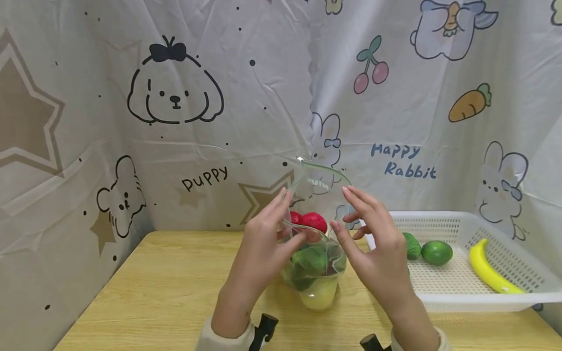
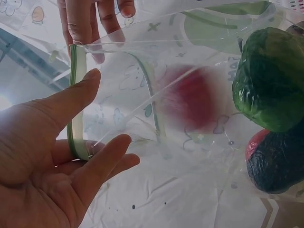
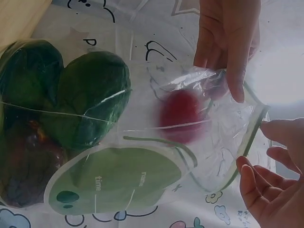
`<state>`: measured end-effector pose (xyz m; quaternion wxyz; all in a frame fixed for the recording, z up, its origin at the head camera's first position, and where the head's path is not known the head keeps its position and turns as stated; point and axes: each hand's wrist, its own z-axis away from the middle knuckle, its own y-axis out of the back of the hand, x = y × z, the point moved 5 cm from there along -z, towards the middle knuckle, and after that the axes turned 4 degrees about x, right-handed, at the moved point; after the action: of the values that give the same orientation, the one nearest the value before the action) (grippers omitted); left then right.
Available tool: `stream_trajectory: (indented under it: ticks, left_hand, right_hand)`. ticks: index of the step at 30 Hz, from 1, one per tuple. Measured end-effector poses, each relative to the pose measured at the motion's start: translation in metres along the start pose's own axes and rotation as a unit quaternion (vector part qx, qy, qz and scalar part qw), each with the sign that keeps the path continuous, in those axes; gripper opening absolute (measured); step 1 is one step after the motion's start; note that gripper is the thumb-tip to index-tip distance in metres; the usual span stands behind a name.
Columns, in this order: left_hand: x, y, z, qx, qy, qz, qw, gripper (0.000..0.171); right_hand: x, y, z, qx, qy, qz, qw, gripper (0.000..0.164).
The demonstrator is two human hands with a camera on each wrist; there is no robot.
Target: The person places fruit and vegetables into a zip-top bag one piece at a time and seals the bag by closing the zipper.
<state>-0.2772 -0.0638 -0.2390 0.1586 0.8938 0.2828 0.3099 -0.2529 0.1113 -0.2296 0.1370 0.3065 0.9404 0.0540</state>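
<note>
A clear zip bag (image 1: 316, 273) with a green strip round its mouth stands on the table. Inside are a green bell pepper (image 2: 270, 78), a dark green avocado (image 2: 275, 161) and something yellow at the bottom. A red, roundish thing (image 3: 180, 116) shows blurred in the upper bag; in the head view red things (image 1: 313, 222) lie near the mouth. My left hand (image 1: 268, 239) is at the mouth's left side, thumb and fingers spread apart at its rim. Opposite, my right hand (image 1: 375, 239) touches the rim with thumb and forefinger apart, other fingers bent.
To the right a white plastic basket (image 1: 461, 219) holds a green avocado (image 1: 436, 252), another green item (image 1: 411, 245) and a yellow banana (image 1: 491, 268). The wooden table (image 1: 175, 287) meets a printed cloth (image 1: 184, 141) at the back and on the sides.
</note>
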Motion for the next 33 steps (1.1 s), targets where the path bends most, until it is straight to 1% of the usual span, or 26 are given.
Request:
stream_trajectory:
  ticks: [3,5,7,9,12,14,16,18,19,24,27,31,33]
  left_hand:
    - [0.0,0.001,0.0,0.002,0.003,-0.002,1.0,0.07]
    - [0.0,0.002,-0.001,0.007,0.003,-0.005,1.0,0.07]
    - [0.0,0.002,-0.001,0.009,0.005,-0.002,0.9999,0.07]
    - [0.0,0.002,0.0,0.009,0.009,0.001,0.9999,0.068]
    - [-0.001,0.002,0.0,0.003,0.021,0.012,0.9997,0.06]
    - [-0.002,0.002,0.001,-0.001,0.031,0.029,0.9991,0.048]
    - [-0.004,0.003,0.001,-0.003,0.04,0.05,0.998,0.031]
    - [-0.006,0.004,0.001,-0.002,0.046,0.067,0.9967,0.015]
    - [-0.007,0.005,0.001,-0.002,0.048,0.072,0.9962,0.012]
    - [-0.012,0.01,0.001,0.006,0.053,0.093,0.9943,0.022]
    - [-0.016,0.014,0.0,0.014,0.055,0.102,0.9932,0.023]
    - [-0.02,0.017,0.0,0.016,0.063,0.106,0.9923,0.022]
    - [-0.02,0.018,0.0,0.012,0.066,0.104,0.9923,0.024]
  right_hand:
    - [0.004,0.001,0.001,-0.015,-0.002,0.007,1.0,0.049]
    - [0.01,0.001,0.001,-0.034,-0.01,0.015,0.999,0.044]
    - [0.018,0.0,0.002,-0.062,-0.022,0.027,0.997,0.04]
    - [0.027,-0.001,0.003,-0.099,-0.04,0.038,0.994,0.037]
    - [0.038,-0.004,0.007,-0.149,-0.066,0.045,0.986,0.028]
    - [0.044,-0.004,0.009,-0.164,-0.075,0.047,0.982,0.019]
    - [0.046,-0.004,0.009,-0.161,-0.071,0.044,0.983,0.011]
    - [0.046,-0.003,0.008,-0.149,-0.06,0.046,0.986,0.007]
    - [0.045,-0.003,0.008,-0.142,-0.053,0.046,0.987,0.007]
    - [0.039,0.003,0.006,-0.117,-0.041,0.034,0.992,0.009]
    - [0.034,0.007,0.004,-0.11,-0.04,0.023,0.993,0.008]
    - [0.027,0.01,0.001,-0.113,-0.034,0.018,0.993,0.01]
    - [0.024,0.012,0.0,-0.124,-0.031,0.015,0.992,0.009]
